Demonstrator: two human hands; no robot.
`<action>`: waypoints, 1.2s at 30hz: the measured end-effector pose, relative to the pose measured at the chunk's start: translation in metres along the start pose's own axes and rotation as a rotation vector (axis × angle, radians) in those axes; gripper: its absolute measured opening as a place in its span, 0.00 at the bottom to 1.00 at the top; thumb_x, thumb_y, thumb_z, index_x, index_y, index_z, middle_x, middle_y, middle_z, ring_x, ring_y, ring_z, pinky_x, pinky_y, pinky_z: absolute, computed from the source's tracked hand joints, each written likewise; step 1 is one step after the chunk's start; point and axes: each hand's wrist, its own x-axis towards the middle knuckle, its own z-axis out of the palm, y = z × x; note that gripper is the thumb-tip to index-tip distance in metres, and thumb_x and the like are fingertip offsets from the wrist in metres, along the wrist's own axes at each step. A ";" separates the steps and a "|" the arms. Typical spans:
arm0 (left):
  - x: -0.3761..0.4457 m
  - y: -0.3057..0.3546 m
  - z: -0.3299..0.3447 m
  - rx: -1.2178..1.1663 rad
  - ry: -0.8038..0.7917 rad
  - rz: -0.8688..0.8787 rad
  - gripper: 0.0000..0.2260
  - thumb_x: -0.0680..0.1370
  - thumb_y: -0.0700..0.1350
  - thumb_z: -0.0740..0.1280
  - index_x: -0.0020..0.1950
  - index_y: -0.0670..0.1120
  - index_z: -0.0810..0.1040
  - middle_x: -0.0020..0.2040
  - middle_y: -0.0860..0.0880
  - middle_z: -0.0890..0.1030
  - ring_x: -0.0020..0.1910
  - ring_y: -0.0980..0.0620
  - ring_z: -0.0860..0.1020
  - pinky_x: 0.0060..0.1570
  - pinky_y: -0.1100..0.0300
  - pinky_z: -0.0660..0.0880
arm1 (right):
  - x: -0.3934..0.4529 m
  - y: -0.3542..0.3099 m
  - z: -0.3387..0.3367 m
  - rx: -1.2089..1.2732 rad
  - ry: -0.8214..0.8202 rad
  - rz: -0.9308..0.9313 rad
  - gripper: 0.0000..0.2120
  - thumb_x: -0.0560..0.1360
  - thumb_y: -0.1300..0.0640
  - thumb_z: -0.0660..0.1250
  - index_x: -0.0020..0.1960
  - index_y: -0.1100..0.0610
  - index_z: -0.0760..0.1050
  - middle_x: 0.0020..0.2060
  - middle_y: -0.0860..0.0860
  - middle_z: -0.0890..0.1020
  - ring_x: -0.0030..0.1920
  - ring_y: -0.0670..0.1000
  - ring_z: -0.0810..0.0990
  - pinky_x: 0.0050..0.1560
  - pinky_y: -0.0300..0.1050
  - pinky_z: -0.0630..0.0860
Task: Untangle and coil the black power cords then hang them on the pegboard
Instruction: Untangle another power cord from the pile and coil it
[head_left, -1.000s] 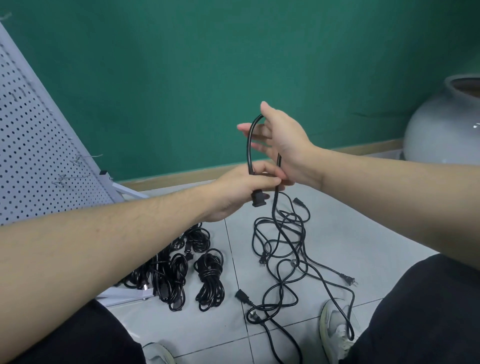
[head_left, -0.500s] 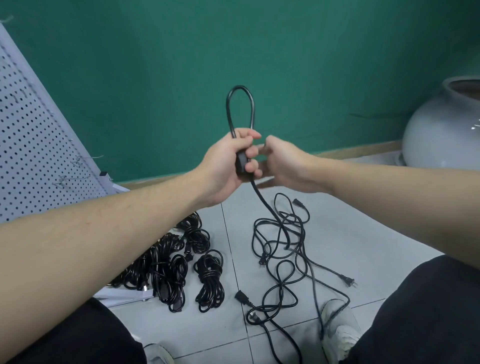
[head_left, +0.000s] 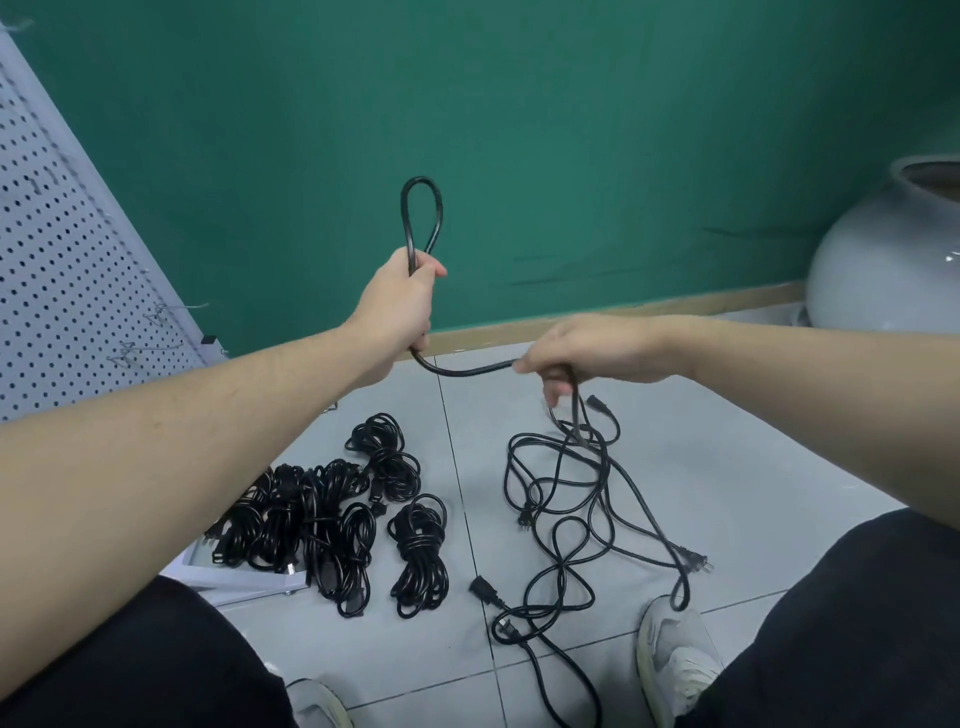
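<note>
Black cord (head_left: 457, 370) now spans separated hands: left hand (head_left: 397, 306) grips its loop, right hand (head_left: 587, 351) pinches it.

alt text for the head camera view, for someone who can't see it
A person's left hand grips a looped black power cord while the right hand pinches its slack above tangled black cords on grey floor tiles.
</note>
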 end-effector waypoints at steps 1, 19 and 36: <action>0.003 -0.003 -0.003 0.037 0.019 -0.009 0.10 0.84 0.43 0.52 0.54 0.50 0.73 0.37 0.49 0.68 0.27 0.50 0.66 0.32 0.58 0.67 | -0.001 0.000 -0.004 0.115 0.023 -0.027 0.16 0.82 0.54 0.62 0.36 0.56 0.69 0.28 0.51 0.72 0.38 0.54 0.80 0.57 0.50 0.78; -0.017 -0.009 0.026 0.360 -0.322 0.177 0.04 0.81 0.48 0.62 0.54 0.51 0.74 0.39 0.51 0.72 0.34 0.50 0.69 0.39 0.56 0.69 | 0.007 -0.012 -0.005 0.204 0.567 -0.215 0.13 0.77 0.46 0.71 0.42 0.52 0.73 0.29 0.45 0.69 0.29 0.49 0.66 0.31 0.42 0.66; -0.021 -0.008 0.017 0.128 -0.373 0.068 0.12 0.85 0.53 0.60 0.47 0.50 0.76 0.42 0.49 0.71 0.29 0.52 0.65 0.26 0.60 0.66 | 0.005 -0.002 -0.027 -0.066 0.735 -0.187 0.12 0.81 0.44 0.65 0.57 0.49 0.81 0.34 0.43 0.75 0.32 0.42 0.71 0.41 0.39 0.70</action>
